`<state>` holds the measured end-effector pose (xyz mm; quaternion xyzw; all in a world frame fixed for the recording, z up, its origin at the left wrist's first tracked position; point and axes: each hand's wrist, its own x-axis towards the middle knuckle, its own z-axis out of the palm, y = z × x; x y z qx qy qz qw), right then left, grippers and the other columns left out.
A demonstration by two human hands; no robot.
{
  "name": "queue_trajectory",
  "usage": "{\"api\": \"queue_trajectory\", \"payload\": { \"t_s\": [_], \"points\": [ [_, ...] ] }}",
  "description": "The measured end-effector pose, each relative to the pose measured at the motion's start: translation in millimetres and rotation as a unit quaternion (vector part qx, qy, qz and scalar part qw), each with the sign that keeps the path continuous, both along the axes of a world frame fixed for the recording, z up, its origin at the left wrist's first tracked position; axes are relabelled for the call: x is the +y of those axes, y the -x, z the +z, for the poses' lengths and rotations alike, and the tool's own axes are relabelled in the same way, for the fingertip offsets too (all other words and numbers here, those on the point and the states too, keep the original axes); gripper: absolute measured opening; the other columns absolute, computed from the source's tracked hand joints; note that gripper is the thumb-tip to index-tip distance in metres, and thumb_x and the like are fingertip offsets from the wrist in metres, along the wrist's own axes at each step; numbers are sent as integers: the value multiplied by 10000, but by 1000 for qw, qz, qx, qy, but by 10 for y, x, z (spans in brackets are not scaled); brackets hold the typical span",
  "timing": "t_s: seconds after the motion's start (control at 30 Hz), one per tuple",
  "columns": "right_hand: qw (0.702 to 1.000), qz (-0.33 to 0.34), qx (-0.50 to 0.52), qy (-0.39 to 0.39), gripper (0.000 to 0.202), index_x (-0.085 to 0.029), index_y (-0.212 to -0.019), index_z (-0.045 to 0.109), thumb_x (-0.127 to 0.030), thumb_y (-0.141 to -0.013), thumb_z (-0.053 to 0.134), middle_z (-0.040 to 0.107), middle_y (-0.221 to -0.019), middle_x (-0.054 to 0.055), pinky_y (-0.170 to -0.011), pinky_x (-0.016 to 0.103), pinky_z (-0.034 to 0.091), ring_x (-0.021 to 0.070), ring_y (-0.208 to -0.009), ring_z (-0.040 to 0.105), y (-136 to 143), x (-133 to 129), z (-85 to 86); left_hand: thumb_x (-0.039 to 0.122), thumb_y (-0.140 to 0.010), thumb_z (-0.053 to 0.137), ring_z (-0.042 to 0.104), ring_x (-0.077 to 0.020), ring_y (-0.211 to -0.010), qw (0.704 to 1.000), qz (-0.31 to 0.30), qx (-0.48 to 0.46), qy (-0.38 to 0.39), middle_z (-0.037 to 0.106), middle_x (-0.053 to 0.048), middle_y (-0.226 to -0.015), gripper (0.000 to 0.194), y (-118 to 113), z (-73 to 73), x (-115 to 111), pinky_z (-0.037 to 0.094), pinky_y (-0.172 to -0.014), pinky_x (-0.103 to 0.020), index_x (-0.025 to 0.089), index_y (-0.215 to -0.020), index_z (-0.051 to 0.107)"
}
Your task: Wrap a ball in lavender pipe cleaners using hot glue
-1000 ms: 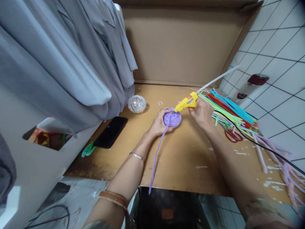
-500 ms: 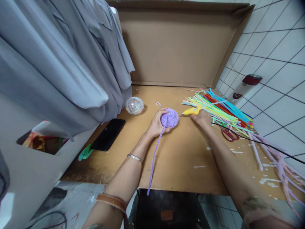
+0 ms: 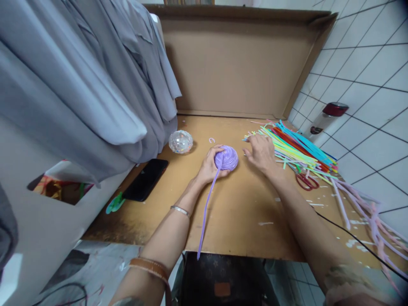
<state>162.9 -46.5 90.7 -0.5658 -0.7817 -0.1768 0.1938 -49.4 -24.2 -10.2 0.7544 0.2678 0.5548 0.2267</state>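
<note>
My left hand (image 3: 210, 165) is closed around a coiled purple pipe-cleaner piece (image 3: 228, 158), rounded like a small bowl. One loose purple pipe-cleaner strand (image 3: 208, 204) hangs from it past the table's front edge. Just to the right, my right hand (image 3: 262, 152) hovers with thumb and fingers apart, holding nothing I can see. It is beside the near end of a heap of coloured pipe cleaners (image 3: 296, 146). The yellow glue gun is out of sight, perhaps behind this hand or forearm; its black cord (image 3: 353, 231) emerges beside the forearm.
A clear faceted ball (image 3: 180, 141) and a small pale curl (image 3: 212, 140) lie beyond my left hand. At the left are a black phone (image 3: 145, 179) and a green clip (image 3: 115, 203). Red-handled scissors (image 3: 307, 181) lie right; cardboard (image 3: 236, 63) stands behind, tiled wall (image 3: 366, 93) at right.
My right hand has let go of the yellow glue gun and shifted slightly up and left, fingers spreading. The cord now runs lower. My left hand and the purple coil stay put.
</note>
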Motion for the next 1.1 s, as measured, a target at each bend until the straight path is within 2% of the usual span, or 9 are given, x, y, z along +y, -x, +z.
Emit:
{"api": "queue_trajectory", "payload": {
  "t_s": [0.07,0.17,0.23,0.3,0.4,0.53,0.7,0.93,1.1],
  "points": [
    [991,135,-8,-19,261,-153,-1066,655,-274,-915,479,681,-1015,152,-883,392,332,283,-987,551,180,-80,50,515,-600,862,507,-345,-1361,1000,3,-10,1,516,-163,-1401,804,-7,-4,-2,388,-1150,-569,223,-1252,493],
    [959,279,-47,-28,255,-171,-1029,666,-166,-899,447,677,-943,120,-817,365,325,252,-898,528,424,-191,3,541,-625,846,529,-325,-1344,1000,0,-25,4,518,-157,-1400,788,-2,0,-9,403,-1148,-546,234,-1255,483],
    [941,331,-62,-40,243,-175,-989,677,-118,-887,465,676,-934,112,-823,359,334,241,-899,529,531,-238,-87,575,-619,848,523,-323,-1356,1000,-11,-25,9,514,-165,-1405,812,12,12,-16,400,-1160,-527,231,-1257,481],
    [934,349,-64,-53,229,-176,-940,684,-96,-894,474,675,-914,108,-826,361,349,236,-891,537,581,-251,-180,598,-611,848,515,-324,-1369,999,-24,-25,14,511,-169,-1408,827,25,29,-25,395,-1169,-513,224,-1253,485],
    [933,354,-26,-62,238,-181,-901,691,-98,-923,468,678,-901,104,-805,357,382,230,-889,560,570,-220,-243,552,-619,855,530,-319,-1352,999,-31,-38,22,513,-162,-1408,789,24,50,-39,406,-1164,-504,225,-1238,493],
    [922,363,122,-50,237,-193,-979,716,-147,-938,487,702,-974,100,-800,345,452,214,-923,619,473,-162,-165,417,-609,871,544,-321,-1335,998,-18,-52,32,531,-149,-1388,728,-8,65,-59,415,-1153,-505,228,-1214,514],
    [913,284,292,-2,216,-212,-902,764,-258,-919,554,700,-812,57,-697,317,490,182,-738,629,344,-100,-51,301,-579,873,527,-324,-1350,998,0,-45,38,565,-129,-1353,711,-25,82,-82,399,-1156,-517,237,-1199,530],
    [919,174,344,83,198,-196,-805,761,-318,-850,611,730,-828,73,-719,335,486,197,-746,638,264,-20,-76,288,-563,875,528,-324,-1344,999,3,-26,37,558,-147,-1363,733,-28,91,-85,397,-1148,-498,217,-1202,521],
    [897,150,389,146,128,-203,-768,735,-295,-785,646,736,-810,62,-708,328,490,199,-746,645,263,36,-106,300,-570,864,517,-334,-1356,1000,-1,-13,27,560,-152,-1358,736,-36,90,-82,396,-1146,-503,217,-1213,517]
  ]
}}
